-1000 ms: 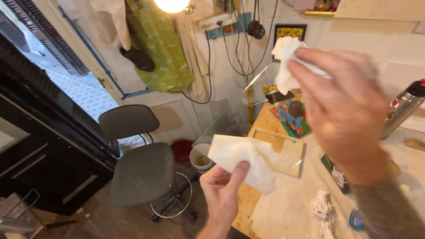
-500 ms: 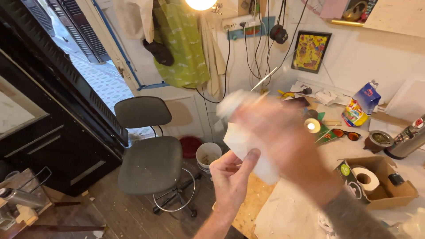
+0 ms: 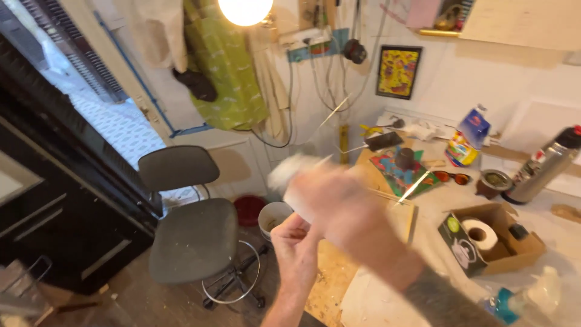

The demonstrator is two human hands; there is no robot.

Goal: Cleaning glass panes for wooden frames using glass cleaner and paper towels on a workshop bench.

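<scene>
Two hands up over the worktop (image 3: 423, 254) edge: left hand (image 3: 296, 251) pinches a white cloth (image 3: 290, 172) from below, so it hangs steady. Right hand (image 3: 342, 212) sits against it, too blurred to tell its grip. Grey chair (image 3: 193, 224) beside.

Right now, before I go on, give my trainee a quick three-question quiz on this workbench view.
1. True or false: the grey chair stands left of the workbench.
2. What lies inside the cardboard box? A) a white tape roll B) a hammer C) a cup
3. Which hand is motion-blurred?

Key: 1 true. 2 A, the white tape roll. 3 The right hand; the left hand below it is sharp, both at a blurred white material.
</scene>
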